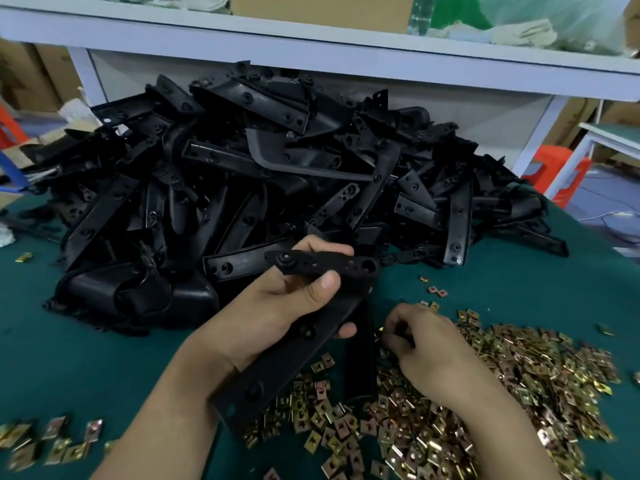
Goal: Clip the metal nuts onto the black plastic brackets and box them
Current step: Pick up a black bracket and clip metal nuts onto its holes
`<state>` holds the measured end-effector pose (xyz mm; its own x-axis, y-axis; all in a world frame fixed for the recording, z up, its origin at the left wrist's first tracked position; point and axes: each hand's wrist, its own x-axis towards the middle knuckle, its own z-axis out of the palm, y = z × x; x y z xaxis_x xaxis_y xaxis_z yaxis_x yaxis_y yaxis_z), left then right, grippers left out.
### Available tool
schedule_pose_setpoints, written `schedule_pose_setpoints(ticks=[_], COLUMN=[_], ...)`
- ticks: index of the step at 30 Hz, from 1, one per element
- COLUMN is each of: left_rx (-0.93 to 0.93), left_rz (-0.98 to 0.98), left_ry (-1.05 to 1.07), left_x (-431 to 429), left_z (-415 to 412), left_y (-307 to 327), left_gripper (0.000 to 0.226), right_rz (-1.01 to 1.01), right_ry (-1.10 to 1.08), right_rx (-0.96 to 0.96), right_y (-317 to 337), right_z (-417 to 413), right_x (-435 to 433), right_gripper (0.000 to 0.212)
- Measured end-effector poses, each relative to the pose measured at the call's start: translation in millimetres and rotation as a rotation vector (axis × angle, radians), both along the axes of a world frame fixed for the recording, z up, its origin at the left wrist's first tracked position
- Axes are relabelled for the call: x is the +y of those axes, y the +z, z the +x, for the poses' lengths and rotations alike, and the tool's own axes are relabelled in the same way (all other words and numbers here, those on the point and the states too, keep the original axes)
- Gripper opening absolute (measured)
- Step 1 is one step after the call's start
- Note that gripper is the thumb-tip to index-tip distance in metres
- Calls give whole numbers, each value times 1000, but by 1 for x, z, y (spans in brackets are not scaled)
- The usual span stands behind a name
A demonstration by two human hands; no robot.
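With my left hand (277,306), fingers wrapped round it, I am holding one black bracket (322,263) just left of the nut pile (502,375), holes upward for clipping. My right hand (426,344) is reaching into that pile, fingers curled; whether they are pinching a nut I cannot tell.

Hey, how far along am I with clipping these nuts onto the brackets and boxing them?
Early, it seems. Done: nothing boxed that I can see. In hand: the left hand grips one bracket while the right hand curls into the nuts, apparently picking one. Left: the big bracket pile behind, and most of the nuts.
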<state>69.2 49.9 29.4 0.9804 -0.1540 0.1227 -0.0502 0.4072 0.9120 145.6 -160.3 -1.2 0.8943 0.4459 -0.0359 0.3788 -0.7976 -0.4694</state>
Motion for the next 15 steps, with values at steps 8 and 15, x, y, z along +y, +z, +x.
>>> schedule_pose_setpoints(ticks=[8, 15], left_rx=[-3, 26], left_rz=[12, -26], left_ry=[-37, 12], left_x=[-7, -9], left_z=[-1, 2], left_y=[-2, -3], left_gripper=[23, 33], right_rz=[36, 392], right_ry=[-47, -90], right_rx=[37, 8], right_y=[3, 11], right_z=[-2, 0], right_x=[2, -3], right_gripper=[19, 25])
